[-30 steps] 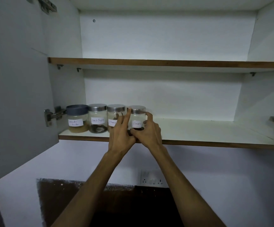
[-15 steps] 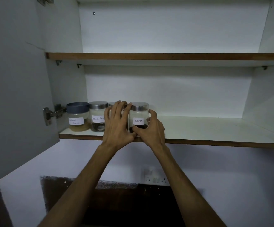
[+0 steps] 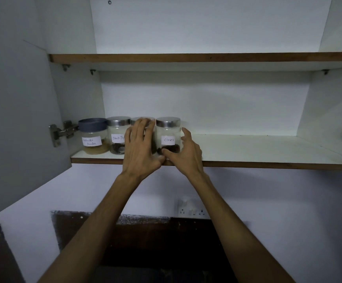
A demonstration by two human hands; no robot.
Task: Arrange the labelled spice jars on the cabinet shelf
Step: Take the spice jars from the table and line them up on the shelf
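cloves jar (image 3: 168, 135) between both hands

Dim white kitchen cabinet
Its door (image 3: 12, 119) stood open left; a wall socket (image 3: 192, 210) sat on the pale wall below.

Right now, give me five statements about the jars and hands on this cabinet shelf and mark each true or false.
1. Four jars stand in a row at the left end of the lower shelf. True.
2. The Cloves jar is the leftmost. False: it is the rightmost.
3. The left hand covers the third jar. True.
4. The coriander powder jar has a silver lid. False: its lid is dark blue-grey.
5. The right hand rests on the upper shelf. False: it is beside the Cloves jar.
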